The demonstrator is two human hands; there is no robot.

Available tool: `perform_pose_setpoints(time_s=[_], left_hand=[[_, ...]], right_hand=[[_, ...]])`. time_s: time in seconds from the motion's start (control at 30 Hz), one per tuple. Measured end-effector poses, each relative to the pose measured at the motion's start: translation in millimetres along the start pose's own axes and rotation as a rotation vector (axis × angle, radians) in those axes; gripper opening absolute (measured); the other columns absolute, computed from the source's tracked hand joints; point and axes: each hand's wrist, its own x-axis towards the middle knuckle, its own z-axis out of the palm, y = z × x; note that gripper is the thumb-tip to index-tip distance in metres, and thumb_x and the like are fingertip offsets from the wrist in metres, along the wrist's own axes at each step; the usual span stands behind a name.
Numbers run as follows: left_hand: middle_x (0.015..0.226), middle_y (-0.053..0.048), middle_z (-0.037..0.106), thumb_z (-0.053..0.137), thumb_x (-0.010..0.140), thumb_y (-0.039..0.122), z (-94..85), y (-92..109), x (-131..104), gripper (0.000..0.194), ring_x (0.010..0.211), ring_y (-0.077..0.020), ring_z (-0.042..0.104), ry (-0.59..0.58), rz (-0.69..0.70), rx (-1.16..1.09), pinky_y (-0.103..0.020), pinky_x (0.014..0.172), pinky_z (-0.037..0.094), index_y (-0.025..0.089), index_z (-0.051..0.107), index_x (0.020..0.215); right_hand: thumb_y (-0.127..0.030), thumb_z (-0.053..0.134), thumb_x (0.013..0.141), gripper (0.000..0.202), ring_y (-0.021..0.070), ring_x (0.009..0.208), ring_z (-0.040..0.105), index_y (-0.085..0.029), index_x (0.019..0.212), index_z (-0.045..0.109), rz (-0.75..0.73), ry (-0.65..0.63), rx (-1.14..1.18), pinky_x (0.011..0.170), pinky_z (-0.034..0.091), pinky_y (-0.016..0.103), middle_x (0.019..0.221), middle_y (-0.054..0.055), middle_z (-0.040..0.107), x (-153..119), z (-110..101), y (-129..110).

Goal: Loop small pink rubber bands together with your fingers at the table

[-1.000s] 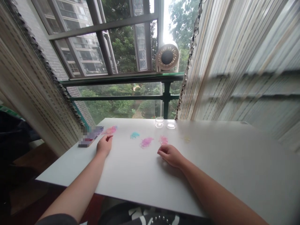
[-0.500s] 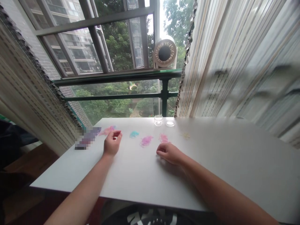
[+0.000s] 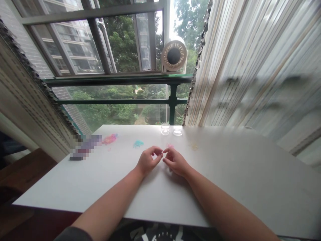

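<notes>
My left hand (image 3: 149,161) is over the middle of the white table (image 3: 82,187), thumb and forefinger pinched together; whatever is between the tips is too small to make out. Facing it, almost fingertip to fingertip, my right hand (image 3: 177,163) has its thumb and forefinger apart, with nothing visible between them. Behind my right hand shows a pink pile of thin loops (image 3: 170,146). A turquoise pile (image 3: 138,144) lies beyond my left hand, and a yellowish pile (image 3: 194,146) lies to the right. My hands mostly hide the purple-pink pile.
A mixed pink and orange pile (image 3: 109,139) lies at the far left, with a loose pink ring (image 3: 109,149) near it. Beside them is a blurred-out flat object (image 3: 86,147). A clear round container (image 3: 165,129) and a round clear lid (image 3: 178,132) stand at the back edge.
My left hand has moved right, from the mixed pile to my right hand. My right forefinger and thumb have parted. A loose pink ring now shows by the mixed pile.
</notes>
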Motion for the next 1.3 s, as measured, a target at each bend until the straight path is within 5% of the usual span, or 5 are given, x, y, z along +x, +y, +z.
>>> perform_pose_setpoints(time_s=[0.4,1.3], left_hand=[[0.079,-0.001,0.068,0.061,0.076,0.027,-0.8,-0.6,1.5,0.017,0.072,-0.0123,0.062,-0.025,-0.026,-0.011,-0.026,0.067,0.045,0.019,0.061,0.091],[0.079,-0.002,0.068,0.062,0.075,0.027,-0.4,-1.1,-0.5,0.015,0.072,-0.0126,0.062,-0.018,-0.053,-0.012,-0.026,0.067,0.045,0.018,0.063,0.087]], right_hand=[[-0.025,0.054,0.077,0.006,0.009,0.052,0.046,-0.018,0.076,0.054,-0.026,0.066,0.003,0.051,0.037,0.022,0.061,-0.004,0.053,4.2,-4.8,1.7],[-0.029,0.055,0.076,0.01,0.0087,0.049,0.046,-0.019,0.078,0.053,-0.012,0.026,0.054,0.047,0.036,0.022,0.062,-0.003,0.053,0.7,-7.7,-6.2]])
